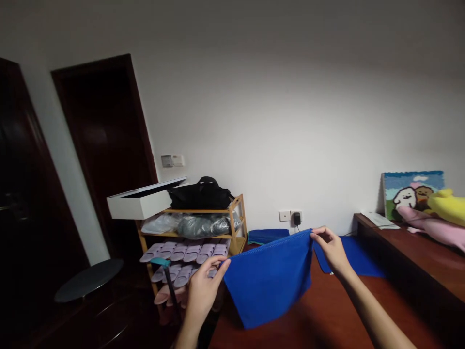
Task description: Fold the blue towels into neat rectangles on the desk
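Observation:
A blue cloth (271, 278) with a stitched top edge hangs in the air between my two hands. My left hand (208, 282) pinches its upper left corner between thumb and fingers. At the upper right corner, my right hand (331, 249) grips the cloth the same way. The top edge is stretched taut and slopes up to the right, while the lower part hangs loose over the reddish-brown table (312, 315). Behind it lie a folded blue cloth (268, 236) on the left and a flat blue cloth (358, 257) on the right, partly hidden by my right hand.
A wooden rack (238, 218) on the left holds slippers (192, 251), plastic-wrapped items, a black bag (201, 195) and a white box (134, 206). A round stool (89, 280) stands left. On a raised ledge at right lie pink (432, 228) and yellow (448, 206) plush toys.

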Tool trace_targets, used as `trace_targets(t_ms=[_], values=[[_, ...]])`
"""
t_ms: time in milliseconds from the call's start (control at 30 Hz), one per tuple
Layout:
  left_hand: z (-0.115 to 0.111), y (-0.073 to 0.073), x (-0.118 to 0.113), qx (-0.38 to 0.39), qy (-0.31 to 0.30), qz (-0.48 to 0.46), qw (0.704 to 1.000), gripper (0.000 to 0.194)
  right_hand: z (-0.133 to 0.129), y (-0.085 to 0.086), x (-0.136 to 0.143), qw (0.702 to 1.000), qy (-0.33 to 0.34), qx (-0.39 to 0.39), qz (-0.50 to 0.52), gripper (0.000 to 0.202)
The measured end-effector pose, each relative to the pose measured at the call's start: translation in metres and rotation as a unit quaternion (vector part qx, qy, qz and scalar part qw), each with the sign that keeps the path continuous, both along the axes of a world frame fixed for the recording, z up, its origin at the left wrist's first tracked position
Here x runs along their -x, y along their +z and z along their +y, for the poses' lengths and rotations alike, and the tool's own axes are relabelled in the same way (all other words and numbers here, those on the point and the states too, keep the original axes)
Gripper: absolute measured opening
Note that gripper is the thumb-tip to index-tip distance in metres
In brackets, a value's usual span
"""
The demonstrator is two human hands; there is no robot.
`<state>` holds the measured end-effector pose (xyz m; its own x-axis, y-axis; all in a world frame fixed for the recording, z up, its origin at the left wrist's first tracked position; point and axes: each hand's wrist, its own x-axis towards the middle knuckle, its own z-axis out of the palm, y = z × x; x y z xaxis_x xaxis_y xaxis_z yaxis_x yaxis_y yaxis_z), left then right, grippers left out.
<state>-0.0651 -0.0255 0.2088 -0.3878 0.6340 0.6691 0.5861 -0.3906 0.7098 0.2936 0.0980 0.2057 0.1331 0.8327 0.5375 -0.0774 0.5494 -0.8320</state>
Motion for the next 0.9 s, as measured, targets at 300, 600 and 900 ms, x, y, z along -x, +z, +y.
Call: trace_targets(t_ms=[300,600,900], values=[[0.014,0.019,-0.012,0.005,-0.124,-0.052,0.991,0.042,-0.041,-0.008,-0.034,0.998,-0.05,-0.027,-0.026,0.048],[0.009,0.027,-0.026,0.01,-0.159,-0.029,0.987,0.041,-0.068,-0.019,-0.058,0.986,-0.104,-0.094,-0.086,0.035],[-0.038,0.034,-0.039,-0.045,-0.158,-0.013,0.986,0.029,-0.127,-0.014,-0.087,0.944,-0.193,-0.195,-0.184,0.021]])
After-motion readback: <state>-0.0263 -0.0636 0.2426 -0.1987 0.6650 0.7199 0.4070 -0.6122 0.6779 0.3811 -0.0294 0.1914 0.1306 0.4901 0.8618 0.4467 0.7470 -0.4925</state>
